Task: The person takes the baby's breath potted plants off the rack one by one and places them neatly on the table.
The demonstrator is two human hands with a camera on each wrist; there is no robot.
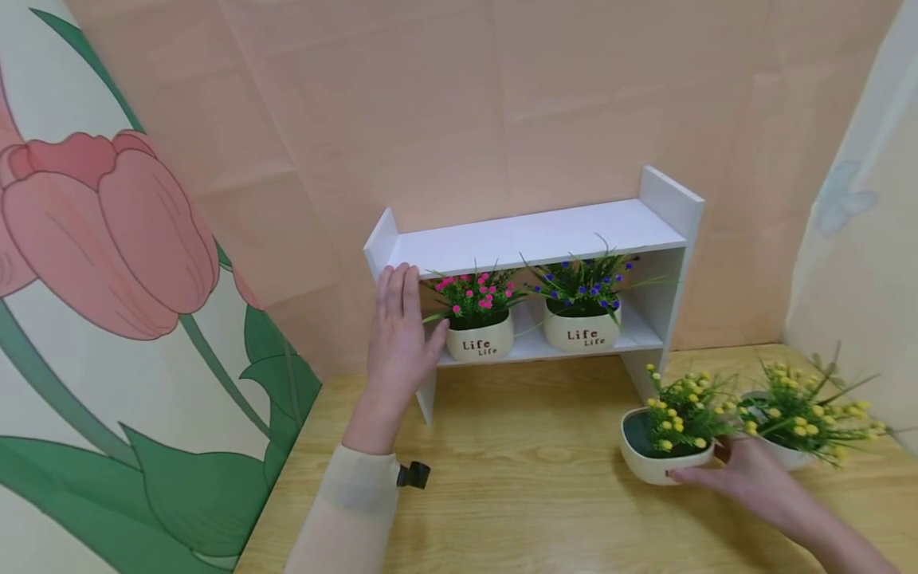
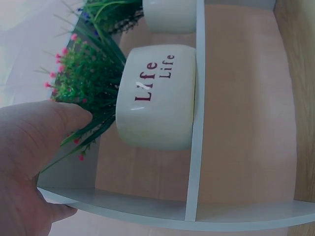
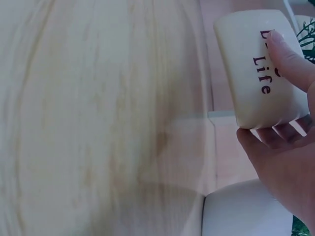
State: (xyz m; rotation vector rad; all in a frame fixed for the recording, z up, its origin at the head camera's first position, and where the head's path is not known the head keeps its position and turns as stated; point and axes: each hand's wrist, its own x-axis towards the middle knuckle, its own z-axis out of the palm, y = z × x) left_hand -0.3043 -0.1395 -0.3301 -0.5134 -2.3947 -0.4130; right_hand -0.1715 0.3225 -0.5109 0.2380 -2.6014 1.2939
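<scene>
My right hand (image 1: pixel 760 482) grips a cream pot of yellow flowers (image 1: pixel 670 462), thumb on its lettered front and fingers round its side. In the right wrist view this pot (image 3: pixel 261 69) is tilted and raised off the table. My left hand (image 1: pixel 404 335) rests its straight fingers on the left end of a white two-tier shelf (image 1: pixel 531 235). Its thumb (image 2: pixel 74 115) is by the pink flowers. On the lower board stand a pot of pink flowers (image 1: pixel 480 341) and a pot of blue flowers (image 1: pixel 582 331), both lettered "Life".
Another pot of yellow flowers (image 1: pixel 789 454) stands on the wooden table (image 1: pixel 516 478) behind my right hand, partly hidden. A pinkish covering (image 1: pixel 459 119) hangs behind the shelf. At the left is a wall with a large tulip picture (image 1: pixel 107 223).
</scene>
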